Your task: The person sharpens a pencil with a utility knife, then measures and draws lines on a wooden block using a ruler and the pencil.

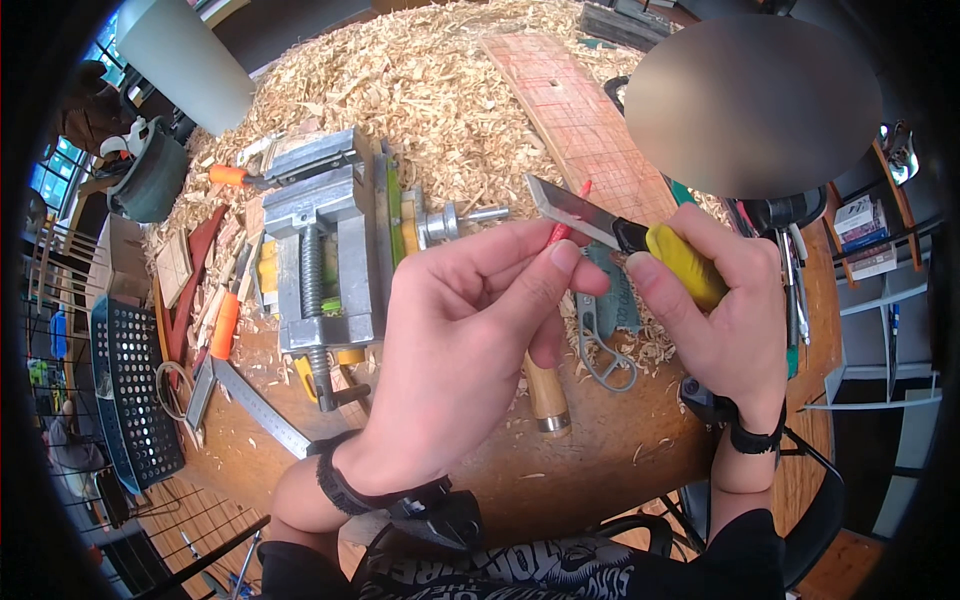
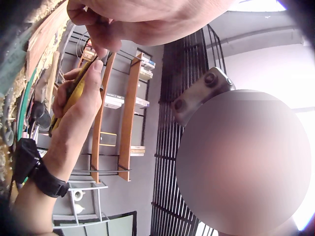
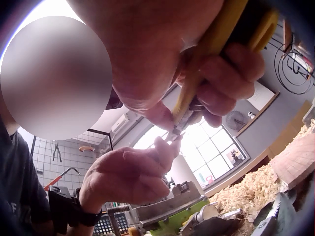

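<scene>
My left hand (image 1: 470, 340) pinches a slim red pencil (image 1: 558, 234) between thumb and fingers, its red tip pointing up and away. In my right hand (image 1: 740, 325) is a utility knife with a yellow handle (image 1: 690, 268), the fingers wrapped round it. The knife's blade (image 1: 575, 208) slants across the pencil just above the left fingertips, and the right thumb lies near the blade's base. Seen from the right wrist, the yellow handle (image 3: 197, 64) fills the grip, and the left hand (image 3: 133, 174) meets the blade tip. Left fingers hide the pencil's lower part.
A metal vise (image 1: 335, 240) stands on the bench left of my hands. Wood shavings (image 1: 420, 100) cover the back, with a red-lined board (image 1: 590, 120) among them. A wooden tool handle (image 1: 547, 395) and a steel square (image 1: 260, 405) lie nearer; a perforated basket (image 1: 130, 390) is far left.
</scene>
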The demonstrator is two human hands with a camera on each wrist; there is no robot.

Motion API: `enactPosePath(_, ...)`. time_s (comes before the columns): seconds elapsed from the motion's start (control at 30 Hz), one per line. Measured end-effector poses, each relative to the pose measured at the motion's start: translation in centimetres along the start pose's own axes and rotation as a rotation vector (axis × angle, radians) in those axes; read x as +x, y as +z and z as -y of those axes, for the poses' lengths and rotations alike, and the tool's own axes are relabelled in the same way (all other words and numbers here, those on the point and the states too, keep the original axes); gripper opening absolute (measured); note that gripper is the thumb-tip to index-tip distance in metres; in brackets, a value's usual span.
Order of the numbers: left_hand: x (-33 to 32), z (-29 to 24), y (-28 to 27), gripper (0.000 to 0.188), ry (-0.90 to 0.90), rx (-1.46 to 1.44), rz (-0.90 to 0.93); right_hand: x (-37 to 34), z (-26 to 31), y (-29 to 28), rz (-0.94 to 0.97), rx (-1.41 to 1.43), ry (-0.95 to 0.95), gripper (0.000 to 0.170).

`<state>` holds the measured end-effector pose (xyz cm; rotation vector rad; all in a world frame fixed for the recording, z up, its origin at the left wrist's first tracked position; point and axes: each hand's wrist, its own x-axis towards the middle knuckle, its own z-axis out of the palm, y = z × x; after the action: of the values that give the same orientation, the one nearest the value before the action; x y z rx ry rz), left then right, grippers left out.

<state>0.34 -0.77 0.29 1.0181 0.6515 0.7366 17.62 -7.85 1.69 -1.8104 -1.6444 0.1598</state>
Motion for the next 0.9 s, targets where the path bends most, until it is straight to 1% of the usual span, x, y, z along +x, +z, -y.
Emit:
enactPosePath(0.43,-0.1,-0.2,0.1,0.022,-0.064,-0.052,0.009,-0.2,-0.2,-0.5,-0.040,-0.096,-0.032,0.035)
enactPosePath(0.5,-0.4,-0.6,0.2,0.023,-0.068,-0.051,-0.009,-0.3,-0.1,-1.0,-0.007,-0.086,-0.021,0.030)
enactPosePath(0.53,-0.5,-0.7,0.1,0.023,-0.070,-0.050,-0.008,-0.2,0.0,-1.2,-0.008,-0.086,-0.019,0.030)
enactPosePath(0.6,-0.6,-0.9,-0.1,0.023,0.081,0.000,-0.046,0.2,-0.1,-1.5,-0.131,-0.278,0.161,0.033)
enactPosePath(0.63,-0.7,-1.2,-0.1,0.023,0.081,0.002,-0.043,0.4,-1.5,-1.8,-0.174,-0.240,0.195,0.033)
enactPosePath(0.7,-1.2,-2.0,0.3,0.023,0.013,-0.008,-0.030,0.7,-1.4,-1.9,-0.226,-0.248,0.159,0.032)
enactPosePath(0.73,-1.0,-1.6,0.5,0.023,-0.020,-0.029,-0.024,0.6,-1.0,-1.7,-0.220,-0.250,0.159,0.032)
enactPosePath(0.8,-0.7,-1.1,0.7,0.023,-0.049,-0.029,-0.019,0.4,-0.1,-1.1,-0.130,-0.052,0.144,0.032)
enactPosePath(0.9,-0.6,-1.1,0.5,0.023,-0.082,-0.030,-0.012,0.3,0.0,-1.1,-0.086,-0.076,0.194,0.029)
